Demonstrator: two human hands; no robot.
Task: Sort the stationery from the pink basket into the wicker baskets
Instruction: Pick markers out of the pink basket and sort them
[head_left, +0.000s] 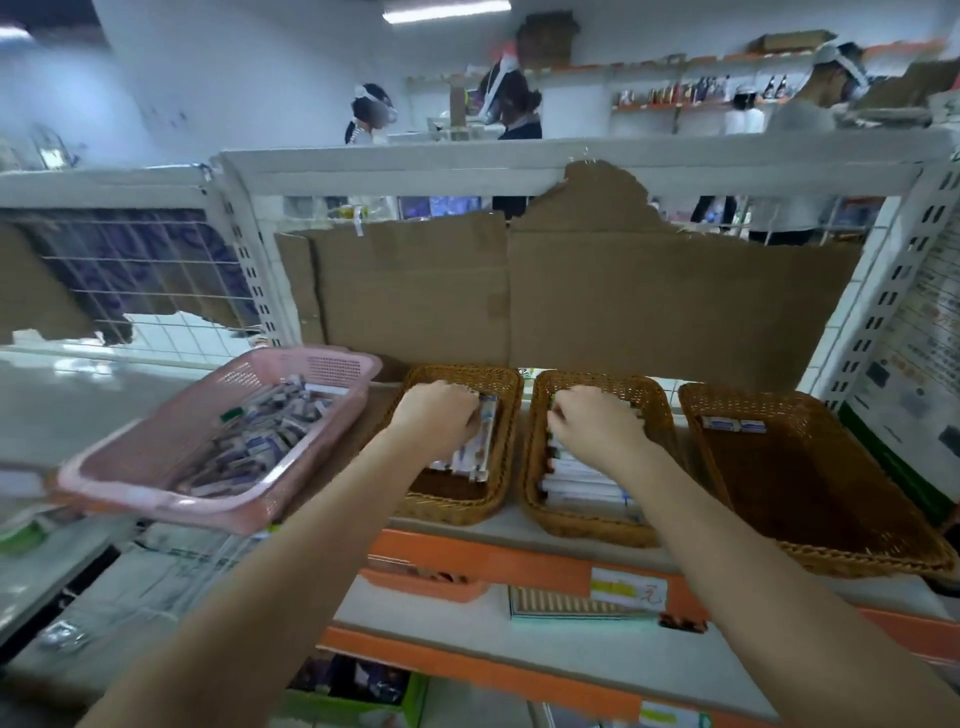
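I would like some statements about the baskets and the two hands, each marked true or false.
1. Three wicker baskets stand on the shelf. True: the left wicker basket, middle wicker basket and right wicker basket.
2. The pink basket is empty. False: many small boxes lie in it.
3. The left hand is in the left wicker basket. True.
4. The right hand is in the pink basket. False: it is in the middle wicker basket.
5. The right wicker basket is the fullest. False: it holds only a few small boxes.
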